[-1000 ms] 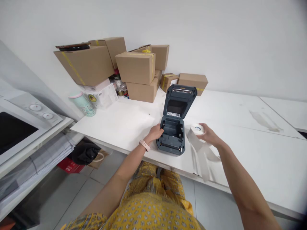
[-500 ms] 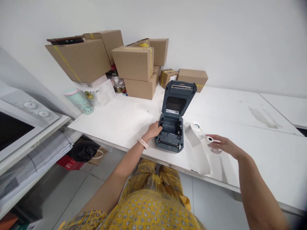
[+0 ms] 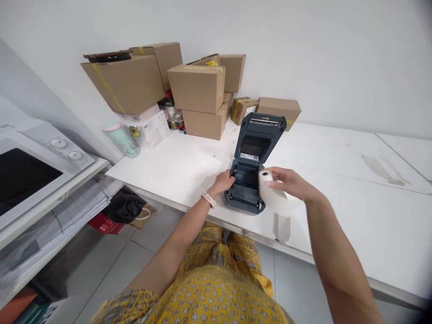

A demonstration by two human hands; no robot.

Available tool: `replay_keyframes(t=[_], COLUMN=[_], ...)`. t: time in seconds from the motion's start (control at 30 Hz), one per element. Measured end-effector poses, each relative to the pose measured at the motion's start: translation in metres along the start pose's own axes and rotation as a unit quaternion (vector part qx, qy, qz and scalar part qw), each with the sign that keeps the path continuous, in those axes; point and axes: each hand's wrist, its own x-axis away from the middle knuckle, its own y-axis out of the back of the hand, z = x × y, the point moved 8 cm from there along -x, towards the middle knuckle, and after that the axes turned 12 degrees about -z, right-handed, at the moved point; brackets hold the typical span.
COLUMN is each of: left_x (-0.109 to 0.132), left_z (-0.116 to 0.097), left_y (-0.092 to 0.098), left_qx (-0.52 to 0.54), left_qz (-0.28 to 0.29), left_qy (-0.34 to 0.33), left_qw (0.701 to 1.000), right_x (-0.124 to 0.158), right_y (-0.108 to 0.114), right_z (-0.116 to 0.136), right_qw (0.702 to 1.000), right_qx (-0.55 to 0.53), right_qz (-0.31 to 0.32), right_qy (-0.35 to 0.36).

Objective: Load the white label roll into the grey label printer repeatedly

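A dark blue-grey label printer [image 3: 243, 192] stands on the white table with its lid [image 3: 260, 137] raised, and its inner bay shows between roll holders. My left hand [image 3: 224, 181] grips the printer's left wall, with fingers at the rim of the bay. In my right hand [image 3: 290, 182] is a white paper roll [image 3: 265, 184], pinched at the right edge of the bay with its core facing up. A loose strip of paper [image 3: 283, 206] curves from the roll down toward the table's front edge. Part of the bay's right side is hidden behind the roll.
Stacked cardboard boxes [image 3: 199, 90] stand against the wall behind, with smaller boxes [image 3: 279, 107] to their right. A mint tumbler [image 3: 122, 139] is at the table's left end. A white microwave [image 3: 37, 166] sits on a shelf at the left.
My right hand has carried the paper roll left, from the table beside the printer to the edge of its bay. The paper strip has followed. My left hand stays on the printer.
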Motion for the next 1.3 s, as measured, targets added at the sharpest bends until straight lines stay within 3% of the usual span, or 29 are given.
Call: replay_keyframes(t=[0.07,0.13,0.2,0.27,0.47,0.77,0.97,1.07,1.17,1.3], left_x=[0.001,0.002,0.003,0.003,0.003,0.0,0.003,0.004,0.004,0.005], left_z=[0.0,0.0,0.0,0.0,0.001,0.006,0.003,0.001,0.001,0.001], left_y=[0.0,0.0,0.0,0.001,0.001,-0.003,0.001,0.002,0.002,0.002], left_qx=[-0.002,-0.008,-0.01,-0.009,-0.01,-0.004,-0.002,-0.001,-0.001,0.005], left_qz=[0.002,0.007,0.008,0.007,0.006,0.002,-0.003,-0.004,-0.002,-0.006], left_qy=[0.002,0.007,0.011,0.014,0.016,0.018,0.024,0.023,0.026,0.028], left_qw=[1.0,1.0,1.0,1.0,1.0,1.0,1.0,1.0,1.0,1.0], right_x=[-0.029,-0.051,-0.064,-0.068,-0.065,-0.063,-0.02,0.021,0.062,0.086], right_y=[-0.037,-0.066,-0.085,-0.097,-0.105,-0.103,-0.102,-0.104,-0.11,-0.121], right_z=[0.015,0.012,0.003,-0.005,-0.016,-0.017,0.0,0.011,0.02,0.025], right_qw=[0.99,0.957,0.923,0.911,0.888,0.899,0.926,0.942,0.932,0.909], right_qx=[0.114,0.263,0.354,0.38,0.43,0.417,0.347,0.274,0.236,0.273], right_qz=[0.062,0.107,0.133,0.152,0.152,0.089,0.034,-0.066,-0.167,-0.213], right_qy=[0.046,0.065,0.064,0.057,0.059,0.1,0.147,0.18,0.218,0.233])
